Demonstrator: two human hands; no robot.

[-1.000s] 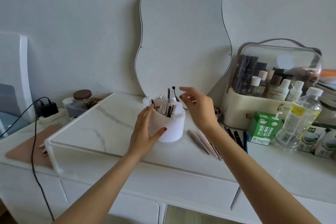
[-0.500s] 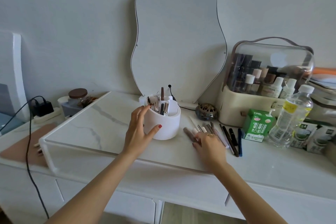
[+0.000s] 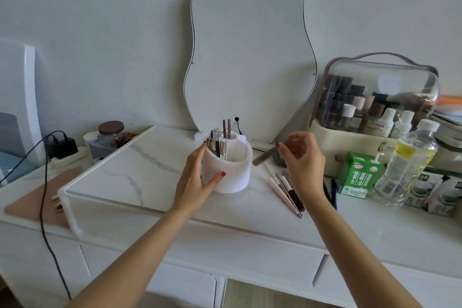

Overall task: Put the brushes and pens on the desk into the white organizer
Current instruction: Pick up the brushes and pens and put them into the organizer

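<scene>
The round white organizer (image 3: 232, 177) stands on the marble desk with several pens and brushes upright in its left compartments. My left hand (image 3: 197, 177) wraps its left side. My right hand (image 3: 301, 157) is raised just right of the organizer and pinches a brown pen (image 3: 262, 159), which tilts down toward the organizer's right edge. Several pens and brushes (image 3: 287, 191) lie on the desk below my right hand; dark pens (image 3: 333, 194) lie further right, partly hidden by my wrist.
A wavy mirror (image 3: 247, 57) leans on the wall behind. To the right are a clear cosmetics case (image 3: 375, 112), a green carton (image 3: 358, 175) and a water bottle (image 3: 407, 162). At left stand a jar (image 3: 111, 132), a charger with cable (image 3: 63, 147), and a white raised shelf edge (image 3: 67, 197).
My right hand went from above the organizer down to the loose pens, took the brown pen, and has lifted it toward the organizer. My left hand stayed on the organizer.
</scene>
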